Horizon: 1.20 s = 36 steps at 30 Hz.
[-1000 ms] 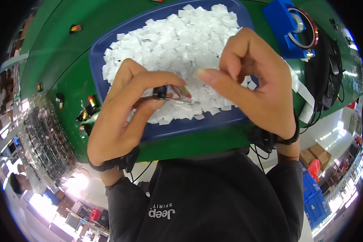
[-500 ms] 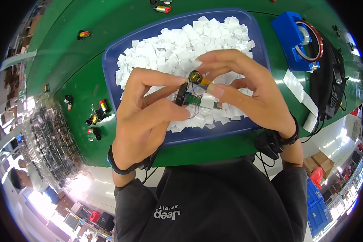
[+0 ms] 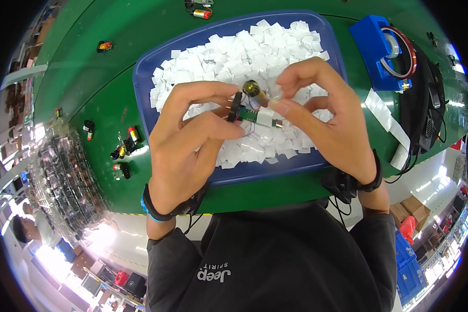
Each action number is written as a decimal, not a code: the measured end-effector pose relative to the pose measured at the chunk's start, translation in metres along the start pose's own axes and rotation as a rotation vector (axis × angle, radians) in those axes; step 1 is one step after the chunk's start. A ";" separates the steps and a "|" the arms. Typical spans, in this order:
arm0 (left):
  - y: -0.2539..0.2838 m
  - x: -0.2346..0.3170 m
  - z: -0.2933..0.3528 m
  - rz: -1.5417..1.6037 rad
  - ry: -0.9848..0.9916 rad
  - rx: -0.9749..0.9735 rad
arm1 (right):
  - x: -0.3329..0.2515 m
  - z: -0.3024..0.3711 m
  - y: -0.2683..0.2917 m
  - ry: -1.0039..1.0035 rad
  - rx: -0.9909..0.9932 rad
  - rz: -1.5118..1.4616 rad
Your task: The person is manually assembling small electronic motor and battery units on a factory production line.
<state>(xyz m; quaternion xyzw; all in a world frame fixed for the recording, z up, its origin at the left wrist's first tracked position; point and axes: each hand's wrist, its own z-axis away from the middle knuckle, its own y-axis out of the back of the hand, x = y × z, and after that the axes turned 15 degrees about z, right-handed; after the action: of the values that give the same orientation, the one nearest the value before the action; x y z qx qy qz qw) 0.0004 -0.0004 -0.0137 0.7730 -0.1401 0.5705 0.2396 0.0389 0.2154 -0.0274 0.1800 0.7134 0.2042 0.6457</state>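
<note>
Over the tub, my left hand [image 3: 184, 140] pinches a small black part [image 3: 235, 107] between thumb and fingers. From this part a green circuit board [image 3: 248, 115] extends to the right, with thin wires and a pale block towards its end. A small cylindrical cell [image 3: 251, 88], dark amber at its top end, tilts above the board. My right hand [image 3: 327, 112] is beside the cell, its thumb tip at the cell's lower end. The right index finger is lifted apart from the thumb, and the other fingers curl loosely.
Beneath both hands is a blue tub [image 3: 142, 99] full of white paper squares [image 3: 234, 49]. Small wired assemblies [image 3: 127, 143] lie on the green table [image 3: 96, 78]. To the right are a blue tape dispenser [image 3: 368, 49], a white strip [image 3: 387, 122] and a black bag [image 3: 429, 114].
My right index finger has lifted away from the cell, while the thumb stays near its lower end. The cell's top has shifted slightly up. My left hand keeps its pinch.
</note>
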 end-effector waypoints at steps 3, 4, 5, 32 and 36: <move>0.000 -0.004 0.002 -0.059 -0.076 0.077 | -0.005 0.001 0.005 -0.208 -0.158 -0.180; -0.001 -0.005 0.002 -0.060 -0.077 0.072 | -0.005 0.001 0.006 -0.209 -0.154 -0.183; -0.001 -0.006 0.003 -0.076 -0.111 0.052 | -0.005 0.001 0.006 -0.271 -0.216 -0.293; 0.017 0.011 0.001 0.259 0.514 -0.120 | -0.002 0.010 -0.015 0.497 0.131 0.527; 0.012 0.012 0.000 0.268 0.481 -0.026 | -0.002 0.008 -0.011 0.507 0.176 0.482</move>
<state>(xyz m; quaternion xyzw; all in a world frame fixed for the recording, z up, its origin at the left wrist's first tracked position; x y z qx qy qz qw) -0.0016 -0.0099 0.0005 0.5868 -0.1872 0.7624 0.1982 0.0470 0.2054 -0.0320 0.3415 0.8027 0.3265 0.3638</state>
